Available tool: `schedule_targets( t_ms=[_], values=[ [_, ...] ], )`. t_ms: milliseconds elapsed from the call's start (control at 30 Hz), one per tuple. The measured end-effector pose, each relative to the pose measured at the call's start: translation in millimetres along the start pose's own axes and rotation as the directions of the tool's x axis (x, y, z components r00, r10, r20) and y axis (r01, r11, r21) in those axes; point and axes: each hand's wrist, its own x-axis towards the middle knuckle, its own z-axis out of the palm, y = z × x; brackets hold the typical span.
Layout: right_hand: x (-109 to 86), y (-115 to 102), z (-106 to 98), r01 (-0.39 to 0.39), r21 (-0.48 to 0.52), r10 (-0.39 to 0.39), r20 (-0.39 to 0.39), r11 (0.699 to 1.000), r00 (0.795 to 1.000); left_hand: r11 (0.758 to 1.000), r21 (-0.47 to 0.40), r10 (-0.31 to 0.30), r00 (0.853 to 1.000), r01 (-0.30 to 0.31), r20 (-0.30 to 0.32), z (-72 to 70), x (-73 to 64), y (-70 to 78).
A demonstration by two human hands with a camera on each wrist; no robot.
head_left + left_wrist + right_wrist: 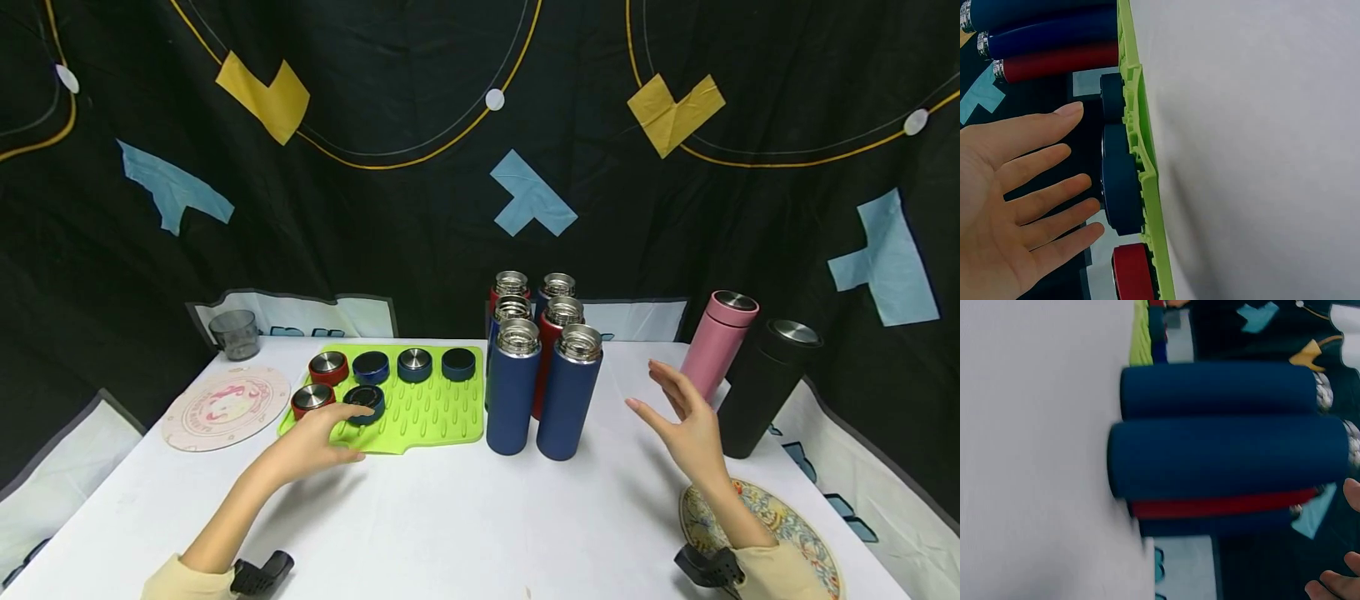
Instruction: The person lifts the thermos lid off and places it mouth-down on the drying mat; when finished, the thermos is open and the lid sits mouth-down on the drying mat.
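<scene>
My left hand [318, 446] is at the front left corner of a green mat [442, 417], its fingers spread. Closest to its fingertips is a dark blue bottle lid [365, 408]; the left wrist view shows a small gap between fingers and lids. Other lids on the mat include a red lid [328, 367] and a black-topped lid [458, 364]. To the right, my right hand [686, 429] hovers with fingers apart, holding nothing. Left of it stand several lidless bottles in two rows, among them a front blue bottle [572, 400] and a red bottle [546, 367].
A pink bottle [716, 346] and a black bottle [765, 392], both capped, stand beyond my right hand. A patterned round mat [795, 533] lies beneath my right forearm. At the left are a pink-and-white round mat [225, 408] and a grey cup [235, 335].
</scene>
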Motion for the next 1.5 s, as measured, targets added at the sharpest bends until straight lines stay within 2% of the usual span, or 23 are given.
schedule_targets(
  t_ms=[133,233,400,600,833,933,1067,1167,1300,1367,1400,1433,1500],
  values=[
    [0.4,4.1,-25.1,-0.024,-0.079,0.017,-0.084,0.997,0.996,1.0,-0.01,0.003,1.0,-0.003,0.021,-0.7,-4.0,-0.4],
    [0.9,5.0,-46.0,-0.063,-0.095,0.046,-0.174,0.993,0.984,1.0,-0.009,0.003,0.999,-0.002,0.036,-0.8,-4.9,-1.2],
    [2.3,11.7,-76.4,-0.07,-0.126,0.026,-0.325,0.99,0.945,1.0,-0.005,-0.017,0.997,0.017,0.069,1.1,-5.1,-2.8],
    [3.5,26.1,-97.5,-0.041,-0.187,-0.046,-0.439,0.982,0.897,0.999,0.004,-0.038,0.995,0.038,0.094,4.1,-5.8,-5.0],
    [2.5,46.1,-110.8,-0.152,-0.191,0.029,-0.527,0.97,0.849,0.998,0.015,-0.066,0.99,0.065,0.127,6.5,-6.5,-7.1],
    [3.4,52.5,-113.3,-0.212,-0.162,0.094,-0.537,0.964,0.838,0.998,0.015,-0.069,0.988,0.067,0.137,7.7,-7.0,-8.5],
    [8.4,71.3,-117.4,-0.321,-0.086,0.238,-0.499,0.943,0.833,0.998,0.015,-0.058,0.988,0.057,0.143,9.3,-6.8,-10.8],
    [15.0,111.4,-122.9,-0.383,-0.053,0.321,-0.449,0.922,0.834,0.999,0.012,-0.05,0.988,0.049,0.148,9.9,-6.8,-11.5],
    [25.1,182.8,-129.5,-0.406,-0.062,0.35,-0.4,0.912,0.847,0.998,0.012,-0.056,0.986,0.055,0.16,9.7,-7.3,-10.6],
    [28.1,200.4,-129.7,-0.42,-0.094,0.361,-0.366,0.903,0.858,0.998,0.013,-0.064,0.983,0.063,0.169,9.2,-7.7,-9.6],
    [28.7,201.5,-128.5,-0.424,-0.11,0.365,-0.349,0.899,0.863,0.998,0.013,-0.069,0.982,0.068,0.175,8.9,-7.9,-9.0],
    [28.9,191.1,-125.8,-0.433,-0.115,0.376,-0.333,0.894,0.865,0.997,0.014,-0.073,0.981,0.072,0.18,8.5,-8.1,-8.3],
    [26.2,155.7,-118.3,-0.45,-0.128,0.395,-0.31,0.884,0.865,0.997,0.011,-0.08,0.979,0.08,0.189,7.7,-8.6,-7.1]
  ],
)
